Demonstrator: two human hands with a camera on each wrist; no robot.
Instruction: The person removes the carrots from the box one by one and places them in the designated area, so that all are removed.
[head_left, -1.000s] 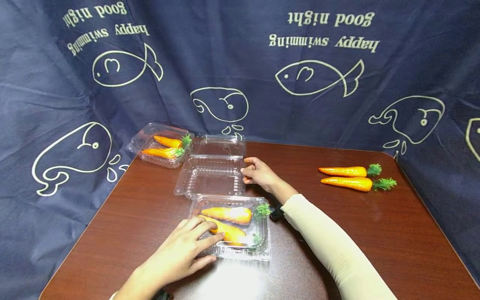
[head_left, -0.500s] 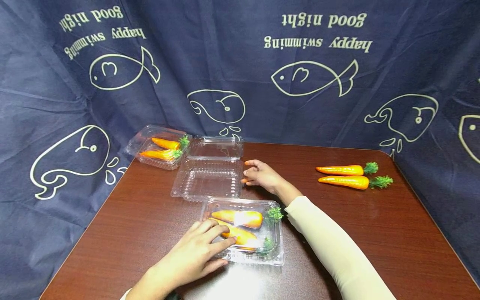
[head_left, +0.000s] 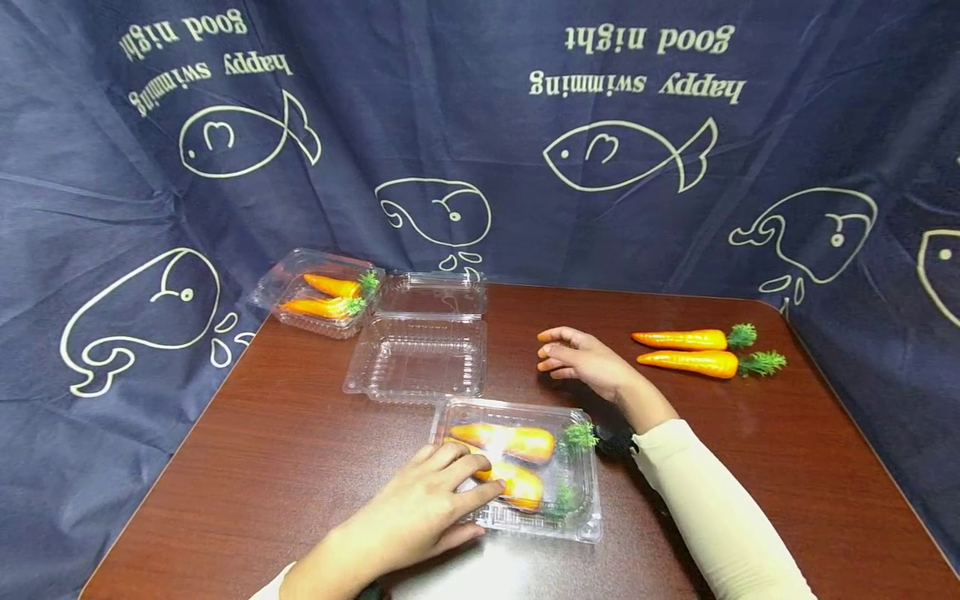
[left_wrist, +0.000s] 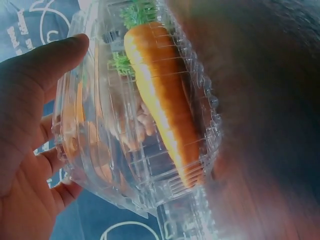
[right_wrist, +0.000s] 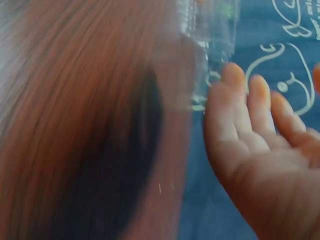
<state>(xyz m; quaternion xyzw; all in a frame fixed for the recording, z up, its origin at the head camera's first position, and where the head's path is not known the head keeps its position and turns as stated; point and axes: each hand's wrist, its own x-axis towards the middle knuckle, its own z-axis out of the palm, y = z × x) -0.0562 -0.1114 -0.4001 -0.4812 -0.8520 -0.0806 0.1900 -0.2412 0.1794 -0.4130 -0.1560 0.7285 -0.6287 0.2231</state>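
My left hand (head_left: 427, 508) lies over the left part of a closed clear plastic clamshell container (head_left: 573, 492), fingers spread on its lid and thumb at its near side. Inside are two carrots (head_left: 517, 440) with green tops. In the left wrist view, one carrot (left_wrist: 162, 95) shows through the container's ribbed wall, and the thumb overlaps the rim. My right hand (head_left: 588, 362) holds nothing, its fingers loosely bent, between an open container (head_left: 420, 358) and two loose carrots (head_left: 690, 363). In the right wrist view, the right hand (right_wrist: 265, 145) appears with fingers apart.
Another clear container (head_left: 322, 321) with two carrots stands at the back left corner, beside the raised lid (head_left: 435, 294) of the open container. A dark blue curtain (head_left: 495, 125) closes off the back and sides of the brown table (head_left: 247, 467).
The closed container has slid to the right with my left hand on it. My right hand has drawn away from the open container's right edge, toward the right.
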